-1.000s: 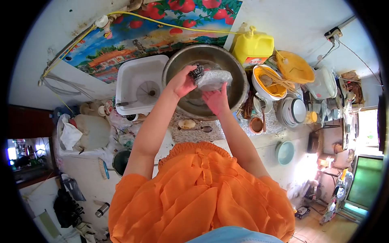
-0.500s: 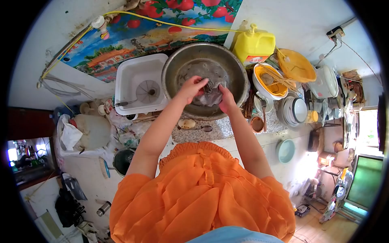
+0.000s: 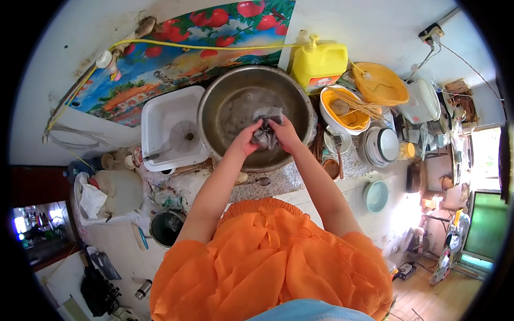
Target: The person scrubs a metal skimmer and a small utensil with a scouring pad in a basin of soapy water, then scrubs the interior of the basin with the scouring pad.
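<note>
Both my hands are over a large metal basin (image 3: 220,101) with a shallow layer of murky water in it. Between them is a crumpled, wet-looking grey sheet (image 3: 269,115), thin and slightly shiny; whether it is cloth or plastic I cannot tell. My left hand (image 3: 247,140) closes on its left side, and my right hand (image 3: 286,136) grips it from the right, thumb on top. Something dark shows in its folds, too small to name.
Left of the basin stands a white tub (image 3: 158,120) with a round mesh strainer (image 3: 184,134). A yellow jug (image 3: 321,61) and a bowl with an orange basket (image 3: 334,104) are on the right, near stacked bowls (image 3: 381,145). A spoon (image 3: 262,182) lies in front.
The grey sheet is bunched more tightly and my hands have drawn closer together around it. The camera view has shifted, so the surroundings appear lower and further left.
</note>
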Demonstrator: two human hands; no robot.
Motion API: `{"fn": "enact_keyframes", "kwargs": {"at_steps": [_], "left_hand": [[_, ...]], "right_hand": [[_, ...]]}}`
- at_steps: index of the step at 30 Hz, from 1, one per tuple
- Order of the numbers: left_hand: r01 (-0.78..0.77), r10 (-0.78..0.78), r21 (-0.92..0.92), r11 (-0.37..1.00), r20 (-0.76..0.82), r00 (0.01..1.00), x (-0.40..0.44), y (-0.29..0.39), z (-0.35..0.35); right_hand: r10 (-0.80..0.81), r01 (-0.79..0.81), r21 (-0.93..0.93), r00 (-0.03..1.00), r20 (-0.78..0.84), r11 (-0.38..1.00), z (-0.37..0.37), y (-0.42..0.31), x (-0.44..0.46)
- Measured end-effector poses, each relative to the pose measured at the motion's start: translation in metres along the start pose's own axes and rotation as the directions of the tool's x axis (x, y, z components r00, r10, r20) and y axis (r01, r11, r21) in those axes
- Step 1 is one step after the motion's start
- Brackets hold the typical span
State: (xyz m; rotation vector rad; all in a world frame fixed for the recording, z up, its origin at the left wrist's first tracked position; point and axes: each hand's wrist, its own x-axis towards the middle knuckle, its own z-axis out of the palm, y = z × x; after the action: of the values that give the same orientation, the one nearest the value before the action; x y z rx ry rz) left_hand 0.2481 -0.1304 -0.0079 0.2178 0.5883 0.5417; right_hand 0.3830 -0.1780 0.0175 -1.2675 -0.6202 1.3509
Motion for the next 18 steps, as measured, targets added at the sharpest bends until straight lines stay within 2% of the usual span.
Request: {"fn": "enact_keyframes", "kwargs": {"at_steps": [1, 2, 4, 5, 8, 10, 12, 14, 16, 17, 18], "left_hand": [[-0.015, 0.018, 0.039, 0.999, -0.083, 0.996, 0.012, -0.002, 0.002], [-0.028, 0.04, 0.077, 0.997, -0.167, 0.985, 0.023, -0.004, 0.004], [-0.035, 0.071, 0.163, 0.986, -0.222, 0.972, 0.022, 0.011, 0.036], [-0.036, 0.089, 0.223, 0.974, -0.235, 0.968, 0.03, 0.018, 0.044], [-0.082, 0.171, 0.333, 0.939, -0.248, 0.954, 0.06, 0.04, 0.07], [-0.132, 0.244, 0.409, 0.903, -0.235, 0.941, 0.065, 0.059, 0.109], [-0.152, 0.217, 0.341, 0.928, -0.161, 0.963, 0.09, 0.071, 0.128], [-0.143, 0.177, 0.284, 0.948, -0.097, 0.979, 0.11, 0.077, 0.149], [-0.106, 0.121, 0.242, 0.964, -0.044, 0.992, 0.13, 0.078, 0.172], [-0.032, 0.041, 0.193, 0.981, -0.041, 0.998, 0.148, 0.078, 0.173], [-0.037, 0.042, 0.163, 0.986, -0.029, 0.999, 0.154, 0.078, 0.18]], "right_hand": [[-0.092, 0.071, -0.328, 0.995, -0.048, 0.942, -0.003, -0.003, 0.007], [-0.191, 0.104, -0.568, 0.977, -0.096, 0.817, -0.009, -0.006, 0.013], [-0.402, 0.072, -0.91, 0.909, -0.109, 0.408, -0.01, -0.026, 0.019], [-0.417, 0.101, -0.899, 0.904, -0.096, 0.426, -0.024, -0.03, 0.031], [-0.458, 0.05, -0.906, 0.873, -0.164, 0.42, -0.046, -0.065, 0.051], [-0.665, 0.188, -0.9, 0.734, -0.137, 0.394, -0.061, -0.109, 0.068], [-0.839, 0.295, -0.904, 0.532, -0.115, 0.31, -0.068, -0.163, 0.092], [-0.863, 0.368, -0.895, 0.504, -0.036, 0.252, -0.072, -0.211, 0.121], [-0.7, 0.34, -0.864, 0.714, -0.02, 0.372, -0.069, -0.243, 0.154], [-0.6, 0.315, -0.848, 0.8, -0.005, 0.426, -0.068, -0.254, 0.168], [-0.566, 0.308, -0.879, 0.823, 0.054, 0.363, -0.073, -0.254, 0.186]]}}
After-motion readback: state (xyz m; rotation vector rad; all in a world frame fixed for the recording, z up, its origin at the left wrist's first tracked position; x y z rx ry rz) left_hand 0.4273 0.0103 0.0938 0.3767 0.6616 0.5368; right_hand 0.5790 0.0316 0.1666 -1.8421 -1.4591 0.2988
